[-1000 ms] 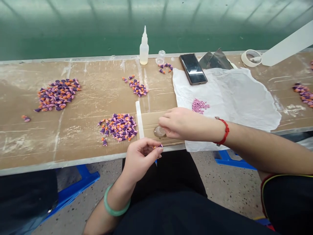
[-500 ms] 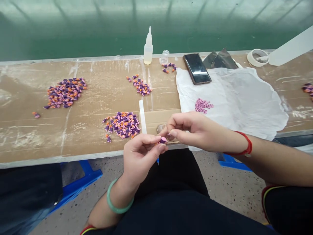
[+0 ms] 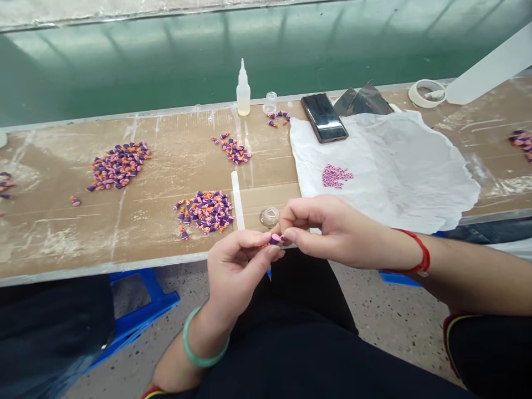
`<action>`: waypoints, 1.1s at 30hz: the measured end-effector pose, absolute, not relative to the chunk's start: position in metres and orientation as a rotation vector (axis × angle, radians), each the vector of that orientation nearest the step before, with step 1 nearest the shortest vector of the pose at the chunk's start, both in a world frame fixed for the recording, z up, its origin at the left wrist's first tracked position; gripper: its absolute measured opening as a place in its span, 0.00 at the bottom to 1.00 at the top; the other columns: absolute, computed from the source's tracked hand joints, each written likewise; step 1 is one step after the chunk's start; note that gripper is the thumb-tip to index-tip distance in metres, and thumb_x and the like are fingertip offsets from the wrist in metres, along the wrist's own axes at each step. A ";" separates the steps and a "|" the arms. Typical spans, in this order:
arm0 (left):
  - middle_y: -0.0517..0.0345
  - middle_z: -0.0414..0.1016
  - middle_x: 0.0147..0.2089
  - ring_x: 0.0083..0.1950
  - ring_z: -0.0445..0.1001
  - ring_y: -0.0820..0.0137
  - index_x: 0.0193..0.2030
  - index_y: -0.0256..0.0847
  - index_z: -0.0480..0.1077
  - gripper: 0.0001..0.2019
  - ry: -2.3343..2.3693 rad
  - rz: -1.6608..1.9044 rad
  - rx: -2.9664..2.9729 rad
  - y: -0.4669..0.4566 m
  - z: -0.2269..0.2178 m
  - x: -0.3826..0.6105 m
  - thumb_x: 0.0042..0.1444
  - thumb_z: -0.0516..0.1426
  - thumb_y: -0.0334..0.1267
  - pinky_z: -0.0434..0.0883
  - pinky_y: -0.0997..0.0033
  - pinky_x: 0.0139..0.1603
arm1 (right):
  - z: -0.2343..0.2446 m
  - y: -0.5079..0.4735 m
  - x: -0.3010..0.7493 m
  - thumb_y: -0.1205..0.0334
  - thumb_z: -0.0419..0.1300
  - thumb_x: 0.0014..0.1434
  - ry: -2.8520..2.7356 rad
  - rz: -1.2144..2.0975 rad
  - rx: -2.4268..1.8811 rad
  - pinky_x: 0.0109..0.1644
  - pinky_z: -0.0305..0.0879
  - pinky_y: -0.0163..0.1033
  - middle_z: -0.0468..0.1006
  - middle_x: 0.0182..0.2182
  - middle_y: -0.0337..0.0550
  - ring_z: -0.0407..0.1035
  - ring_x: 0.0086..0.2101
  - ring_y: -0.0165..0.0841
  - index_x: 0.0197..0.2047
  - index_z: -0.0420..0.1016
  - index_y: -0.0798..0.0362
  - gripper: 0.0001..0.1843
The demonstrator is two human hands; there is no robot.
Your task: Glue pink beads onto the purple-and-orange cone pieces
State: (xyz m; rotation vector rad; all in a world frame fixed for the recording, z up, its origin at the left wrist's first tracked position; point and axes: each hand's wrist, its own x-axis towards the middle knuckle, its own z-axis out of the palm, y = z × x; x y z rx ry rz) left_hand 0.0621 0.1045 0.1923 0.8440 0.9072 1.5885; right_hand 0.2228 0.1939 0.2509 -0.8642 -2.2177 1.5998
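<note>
Head view: left hand point(image 3: 236, 277) and right hand point(image 3: 336, 233) pinch, fingers point(image 3: 291, 235) nearly closed, a small purple-and-pink clay cone point(image 3: 275, 239) over the tan cardboard-topped counter point(image 3: 137, 233); a slipped pinch could drop it past the edge.

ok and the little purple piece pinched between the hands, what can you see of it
The small purple and pink piece is tapered, roughly cone-like, with a matte look that may be clay, though its material and fine detail are too small to tell. It lies tilted, nearly sideways, just above the front edge of the work board. The fingertips of the left hand and right hand pinch it from either side, hiding part of it.
</note>
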 end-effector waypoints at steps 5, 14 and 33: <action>0.66 0.85 0.35 0.34 0.84 0.76 0.37 0.48 0.83 0.12 0.925 1.588 0.864 0.103 0.194 0.064 0.54 0.67 0.24 0.83 0.82 0.38 | 0.249 0.192 0.226 0.63 0.54 0.61 -2.283 1.441 -0.823 0.26 0.56 0.30 0.69 0.23 0.34 0.59 0.23 0.24 0.30 0.66 0.53 0.08; 0.64 0.85 0.34 0.32 0.84 0.76 0.37 0.47 0.83 0.08 0.946 1.589 0.868 0.103 0.194 0.067 0.54 0.68 0.28 0.82 0.83 0.36 | 0.250 0.187 0.228 0.68 0.54 0.62 -2.399 1.145 -0.694 0.28 0.59 0.29 0.74 0.24 0.35 0.65 0.24 0.24 0.30 0.65 0.53 0.08; 0.57 0.85 0.31 0.28 0.83 0.71 0.36 0.42 0.81 0.07 1.040 1.456 0.801 0.107 0.199 0.057 0.50 0.71 0.35 0.81 0.79 0.30 | 0.249 0.188 0.236 0.63 0.52 0.68 -2.361 1.074 -0.785 0.31 0.65 0.33 0.81 0.32 0.42 0.75 0.30 0.29 0.39 0.71 0.53 0.08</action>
